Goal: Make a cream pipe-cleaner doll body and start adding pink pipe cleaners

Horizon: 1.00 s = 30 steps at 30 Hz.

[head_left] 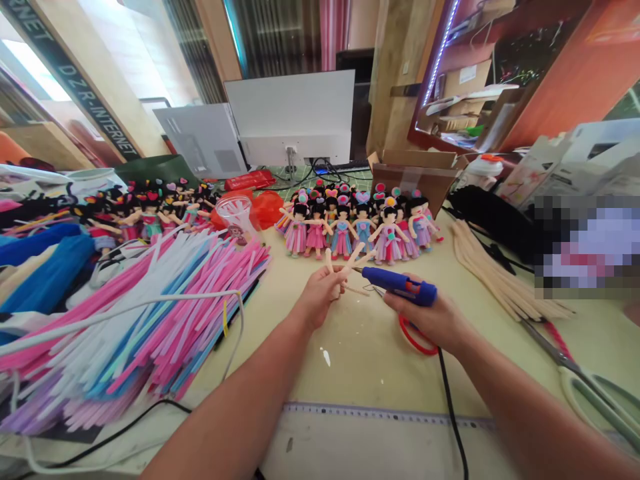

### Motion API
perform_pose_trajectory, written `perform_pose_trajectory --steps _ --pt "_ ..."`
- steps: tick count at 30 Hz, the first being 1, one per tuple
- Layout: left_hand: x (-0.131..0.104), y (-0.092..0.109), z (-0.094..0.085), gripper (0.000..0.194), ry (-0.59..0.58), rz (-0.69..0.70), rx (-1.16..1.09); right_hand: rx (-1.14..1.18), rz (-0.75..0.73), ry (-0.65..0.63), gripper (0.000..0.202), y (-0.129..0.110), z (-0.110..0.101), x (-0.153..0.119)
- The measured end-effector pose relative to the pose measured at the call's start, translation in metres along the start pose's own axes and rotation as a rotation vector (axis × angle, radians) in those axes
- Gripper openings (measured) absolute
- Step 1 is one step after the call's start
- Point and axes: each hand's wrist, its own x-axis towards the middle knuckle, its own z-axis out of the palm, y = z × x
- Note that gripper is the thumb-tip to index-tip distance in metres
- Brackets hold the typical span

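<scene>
My left hand [324,293] is closed on a few cream pipe cleaners [354,259], whose ends spread upward in a V shape. My right hand [433,313] grips a blue hot glue gun [397,285], its nozzle pointing left, close beside the pipe cleaners. I cannot tell whether the nozzle touches them. Under the same hand shows a red looped handle [417,339], and a thin metal tip sticks out past the fingers; this looks like small scissors, partly hidden by the palm. A black cord [450,407] runs from beneath the right hand to the table's front.
Several pipe-cleaner dolls [343,230] stand ahead. Bundled pink, white and blue pipe cleaners [165,313] cover the left side, with a white cable [150,303] across them. At right lie cream pipe cleaners [500,273] and large scissors [583,373]. A ruler strip [380,415] crosses the front.
</scene>
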Motion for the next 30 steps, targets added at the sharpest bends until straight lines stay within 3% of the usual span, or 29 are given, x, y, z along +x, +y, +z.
perform_pose_trajectory --steps 13,30 --pt "-0.0042 0.0004 0.0027 0.019 -0.038 0.102 0.141 -0.083 0.033 0.047 0.03 0.0026 -0.0006 0.001" --pt "-0.0058 0.0022 0.0049 0.013 -0.043 0.107 0.11 -0.117 0.109 0.061 0.028 -0.0064 0.0017 0.0002"
